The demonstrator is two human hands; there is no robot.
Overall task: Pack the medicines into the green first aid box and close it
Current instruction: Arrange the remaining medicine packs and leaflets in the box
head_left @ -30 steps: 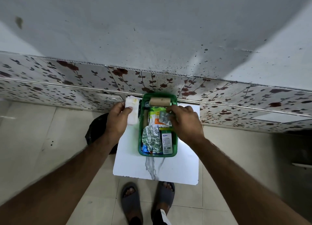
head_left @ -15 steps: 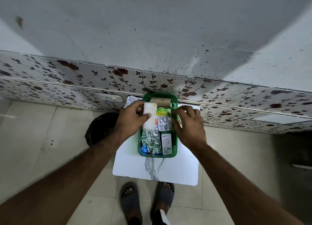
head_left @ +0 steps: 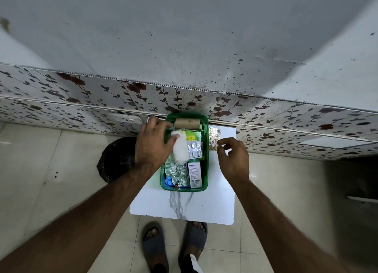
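Observation:
The green first aid box (head_left: 205, 170) stands open on a small white marble-pattern table (head_left: 200, 207). Inside lie a brown bandage roll (head_left: 187, 123), a green and yellow packet (head_left: 192, 136), silver blister strips (head_left: 194, 149), a white carton (head_left: 194, 173) and foil strips (head_left: 177, 172). My left hand (head_left: 152, 144) holds a white gauze roll (head_left: 180, 150) down inside the box. My right hand (head_left: 233, 158) hovers to the right of the box, fingers curled and apart, just beside a gold blister strip (head_left: 214, 138) lying on the table.
A black bag (head_left: 116, 160) sits on the floor left of the table. The flower-patterned wall panel (head_left: 81, 100) runs right behind the table. My feet in grey sandals (head_left: 153, 246) stand at the table's near edge. A white paper corner (head_left: 150, 119) shows behind my left hand.
My left hand carried the gauze roll from the left of the box into it. My right hand left the blister strips in the box and moved right, toward the gold strip.

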